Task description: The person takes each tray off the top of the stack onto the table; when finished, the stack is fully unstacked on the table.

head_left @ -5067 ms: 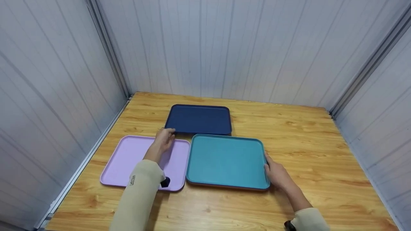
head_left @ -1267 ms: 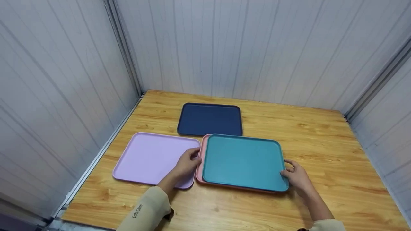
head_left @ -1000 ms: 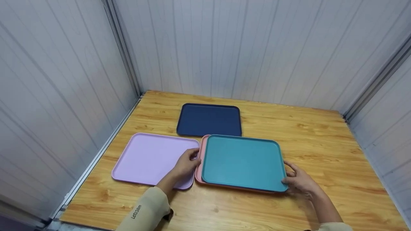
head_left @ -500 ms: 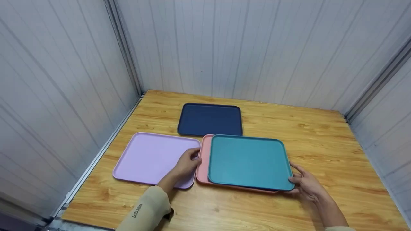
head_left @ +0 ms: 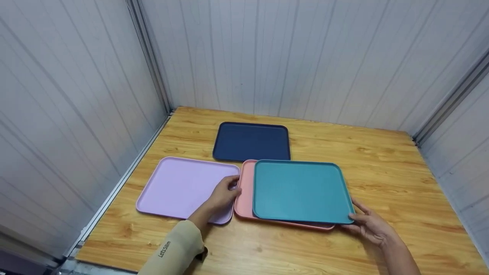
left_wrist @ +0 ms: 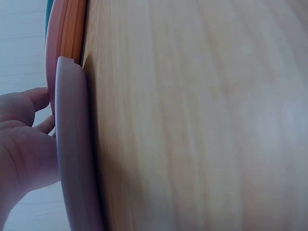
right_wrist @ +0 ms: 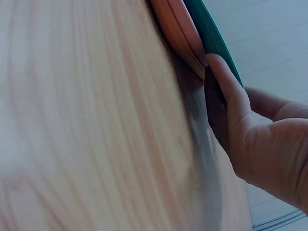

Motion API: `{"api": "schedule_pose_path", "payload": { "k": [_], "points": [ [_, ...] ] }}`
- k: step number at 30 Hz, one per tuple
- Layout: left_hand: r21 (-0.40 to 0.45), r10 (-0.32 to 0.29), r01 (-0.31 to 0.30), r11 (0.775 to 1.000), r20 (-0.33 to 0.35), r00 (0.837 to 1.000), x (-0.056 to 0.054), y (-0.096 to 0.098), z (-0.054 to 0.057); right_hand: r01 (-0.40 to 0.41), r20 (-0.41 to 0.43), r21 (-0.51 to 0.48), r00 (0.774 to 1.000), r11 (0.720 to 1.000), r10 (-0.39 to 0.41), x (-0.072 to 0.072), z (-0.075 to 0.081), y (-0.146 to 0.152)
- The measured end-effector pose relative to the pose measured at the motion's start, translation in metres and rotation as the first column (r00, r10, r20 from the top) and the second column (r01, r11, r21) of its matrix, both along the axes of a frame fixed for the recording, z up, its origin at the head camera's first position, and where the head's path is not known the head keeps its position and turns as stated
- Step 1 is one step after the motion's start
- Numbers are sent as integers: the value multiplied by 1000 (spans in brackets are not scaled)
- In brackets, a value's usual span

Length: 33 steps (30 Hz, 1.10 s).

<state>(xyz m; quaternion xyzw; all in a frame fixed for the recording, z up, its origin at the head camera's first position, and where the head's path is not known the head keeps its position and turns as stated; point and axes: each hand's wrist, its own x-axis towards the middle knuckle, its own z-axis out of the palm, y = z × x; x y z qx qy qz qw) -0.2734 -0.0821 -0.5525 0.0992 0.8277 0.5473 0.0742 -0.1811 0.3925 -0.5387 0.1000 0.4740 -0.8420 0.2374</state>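
Observation:
My right hand (head_left: 372, 225) grips the teal tray (head_left: 301, 191) at its near right corner, thumb at the top rim and fingers beneath. That tray lies shifted rightward over a pink tray (head_left: 246, 191), whose left strip and front edge show. In the right wrist view, an orange tray edge (right_wrist: 168, 29) shows under the pink one. My left hand (head_left: 221, 196) reaches across the lavender tray (head_left: 179, 183), its thumb and fingertips against the pink tray's left rim. The left wrist view shows this contact from the side, above an orange edge (left_wrist: 73, 29).
A dark blue tray (head_left: 252, 141) lies behind, close to the stack's far edge. The wooden table (head_left: 382, 172) is bounded by pale panelled walls (head_left: 305, 57) at the back and both sides.
The left hand has come from the dark blue tray to the pink rim. The right hand has slid the teal tray rightward, baring a widening strip of pink tray.

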Motion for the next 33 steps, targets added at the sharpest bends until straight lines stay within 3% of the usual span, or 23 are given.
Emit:
{"api": "schedule_pose_path", "payload": {
  "k": [5,9,16,27,33],
  "points": [
    [33,1,-1,999,-10,1000,0,0,-1,68,2,-91,998,994,-68,3,0,6],
    [67,-12,14,998,-43,999,0,0,-2,130,1,-92,991,987,-130,6,0,12],
    [123,-32,37,992,-40,999,2,1,0,251,26,-92,968,964,-249,11,-2,28],
    [79,-33,37,996,-58,998,0,1,-1,356,90,-229,934,906,-344,11,-13,65],
    [61,-25,29,998,-66,997,1,-1,-1,365,72,-248,931,897,-358,8,-16,82]
  ]
}}
